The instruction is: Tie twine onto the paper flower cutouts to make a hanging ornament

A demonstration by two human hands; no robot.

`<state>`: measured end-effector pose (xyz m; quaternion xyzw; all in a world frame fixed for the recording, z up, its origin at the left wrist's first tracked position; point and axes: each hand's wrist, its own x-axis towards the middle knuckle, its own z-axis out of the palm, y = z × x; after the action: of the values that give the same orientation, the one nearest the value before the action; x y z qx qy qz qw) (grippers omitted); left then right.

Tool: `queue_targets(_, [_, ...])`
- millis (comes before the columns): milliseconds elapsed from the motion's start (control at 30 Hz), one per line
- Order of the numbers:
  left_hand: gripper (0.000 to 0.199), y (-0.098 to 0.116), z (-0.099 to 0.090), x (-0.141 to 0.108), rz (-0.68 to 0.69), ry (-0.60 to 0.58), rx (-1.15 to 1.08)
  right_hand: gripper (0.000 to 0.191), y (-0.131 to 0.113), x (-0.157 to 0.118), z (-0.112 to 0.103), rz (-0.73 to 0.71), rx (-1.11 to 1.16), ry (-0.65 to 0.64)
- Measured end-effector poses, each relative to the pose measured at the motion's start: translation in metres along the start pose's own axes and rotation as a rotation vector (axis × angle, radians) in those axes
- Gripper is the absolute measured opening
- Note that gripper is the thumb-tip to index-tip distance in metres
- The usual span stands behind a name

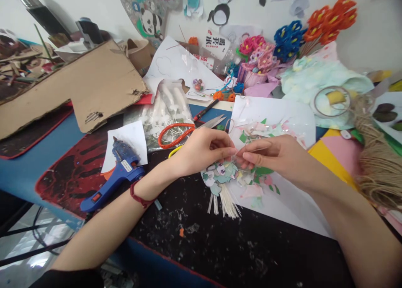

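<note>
A flat, pastel pony cut-out (221, 172) with a stringy cream tassel (229, 202) sits just on the near side of the two hands, above a black, speckled mat (201, 246). The left hand (204, 151) and right hand (271, 154) nearly meet, the fingers of each pressed together at the tips; what they pinch is too fine to make out. The left hand partly covers the metal scissors blades (215, 121). Coarse, fibrous twine (377, 166) at right is cut off.

Place: craft desk (29, 172) | glue gun (121, 170) | scissors (191, 127) | cut cardboard (103, 78) | twine (375, 158) | fuzzy flowers (287, 40)
</note>
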<state>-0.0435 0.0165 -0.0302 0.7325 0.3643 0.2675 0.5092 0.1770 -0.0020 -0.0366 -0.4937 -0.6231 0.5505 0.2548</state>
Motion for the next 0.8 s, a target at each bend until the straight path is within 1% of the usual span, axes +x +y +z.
queue_targets(133, [0.017, 0.004, -0.001, 0.001, -0.066, 0.087, -0.162, 0.026, 0.001, 0.000, -0.005, 0.020, 0.072, 0.051])
queue_targets(233, [0.018, 0.005, -0.001, 0.002, -0.082, 0.119, -0.211, 0.026, -0.001, 0.000, -0.006, 0.002, 0.106, 0.088])
queue_targets(400, [0.020, 0.003, 0.000, 0.002, -0.041, 0.088, -0.205, 0.035, -0.002, 0.000, -0.007, -0.031, 0.143, 0.055])
queue_targets(567, [0.024, 0.002, 0.001, 0.001, 0.010, 0.082, -0.135, 0.030, 0.000, -0.001, -0.007, -0.051, 0.084, 0.036])
queue_targets(700, [0.024, 0.003, 0.004, 0.000, 0.039, 0.089, -0.091, 0.030, -0.005, -0.004, 0.000, -0.067, -0.020, 0.038])
queue_targets(800, [0.023, 0.006, 0.006, 0.000, 0.060, 0.108, -0.086, 0.032, -0.010, -0.005, 0.007, -0.055, -0.051, 0.035])
